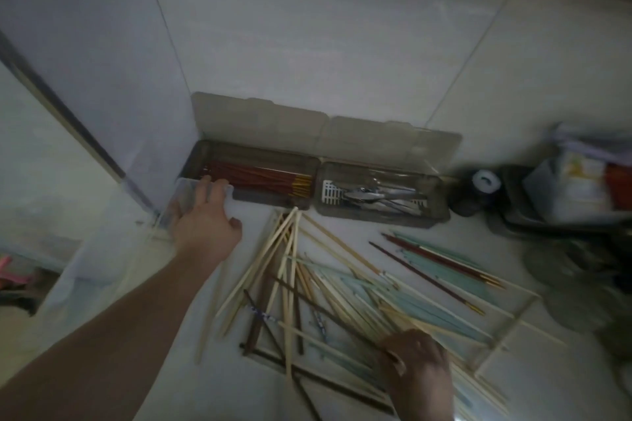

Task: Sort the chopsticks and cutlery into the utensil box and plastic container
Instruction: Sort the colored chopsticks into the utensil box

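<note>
At nine o'clock of the counter [342, 225], against the wall corner: left hand [201, 215], fingers spread and nearly straight, laid over the rim of a clear plastic container [186, 196]; no closed grip visible. Just past its fingertips, at eleven o'clock: smoky utensil box [253, 178], lid propped open against the wall, holding red chopsticks [263, 176] with gold tips, lying side by side. Touching it on the three o'clock side: second smoky box [383, 191], lid likewise up, holding metal cutlery [376, 198] on a white slotted insert.

At centre, spreading toward five o'clock: loose pile of chopsticks [335, 294], pale bamboo, mint green and dark brown, crossed at many angles. Apart from it at three o'clock: small group of dark red and green chopsticks [441, 263].

At five o'clock: right hand [417, 369], knuckles up, fingers curled down onto the pile's near ends; whether anything is pinched cannot be told, blurred.

At two o'clock, far edge: dark clutter [561, 188], indistinct.
</note>
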`<state>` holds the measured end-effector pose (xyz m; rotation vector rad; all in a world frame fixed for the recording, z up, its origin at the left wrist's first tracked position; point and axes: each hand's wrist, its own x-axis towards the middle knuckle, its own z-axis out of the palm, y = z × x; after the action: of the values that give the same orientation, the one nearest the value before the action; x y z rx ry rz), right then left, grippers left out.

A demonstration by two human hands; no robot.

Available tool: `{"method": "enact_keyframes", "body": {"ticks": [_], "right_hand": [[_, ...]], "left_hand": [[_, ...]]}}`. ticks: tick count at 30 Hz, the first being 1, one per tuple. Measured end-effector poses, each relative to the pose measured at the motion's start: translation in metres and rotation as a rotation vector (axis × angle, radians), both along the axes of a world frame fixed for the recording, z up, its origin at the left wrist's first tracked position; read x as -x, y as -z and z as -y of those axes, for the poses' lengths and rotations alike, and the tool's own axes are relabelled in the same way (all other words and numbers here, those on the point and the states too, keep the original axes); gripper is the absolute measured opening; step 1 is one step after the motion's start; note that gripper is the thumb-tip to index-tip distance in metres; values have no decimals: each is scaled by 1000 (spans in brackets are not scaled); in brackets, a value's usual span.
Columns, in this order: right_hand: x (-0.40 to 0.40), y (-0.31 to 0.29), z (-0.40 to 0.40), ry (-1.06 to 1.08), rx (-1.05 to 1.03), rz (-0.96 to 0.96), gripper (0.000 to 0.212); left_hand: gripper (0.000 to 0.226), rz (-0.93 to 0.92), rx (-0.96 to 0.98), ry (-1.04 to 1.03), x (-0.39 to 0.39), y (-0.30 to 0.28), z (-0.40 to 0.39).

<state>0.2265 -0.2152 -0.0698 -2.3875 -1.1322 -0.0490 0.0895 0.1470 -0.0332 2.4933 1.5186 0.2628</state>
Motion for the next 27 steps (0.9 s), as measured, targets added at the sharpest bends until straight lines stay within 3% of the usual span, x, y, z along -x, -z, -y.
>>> {"method": "enact_keyframes", "body": {"ticks": [3,7,11,14,17,20,24,27], "right_hand": [[4,3,-5,-24,44,68,18],[-8,-6,-3,19,48,19,21],[-53,-12,9,270,41,-41,11],[-98,-17,16,402,170,-4,13],[-128,-14,19,321,334,53,10],[-139,-4,21,164,453,152,32],[-144,1,22,96,469,158,41],[-135,-7,5,105,296,160,38]], "left_hand": [[70,-23,19,2,1,0,-1],[70,-49,18,10,0,0,-2],[70,-63,19,0,0,2,-3],[69,-67,-16,18,0,5,-5],[69,-67,-12,12,0,4,-6],[69,-43,-25,2,0,5,-4],[67,6,-56,7,1,6,-5],[66,18,-57,8,2,6,-5]]}}
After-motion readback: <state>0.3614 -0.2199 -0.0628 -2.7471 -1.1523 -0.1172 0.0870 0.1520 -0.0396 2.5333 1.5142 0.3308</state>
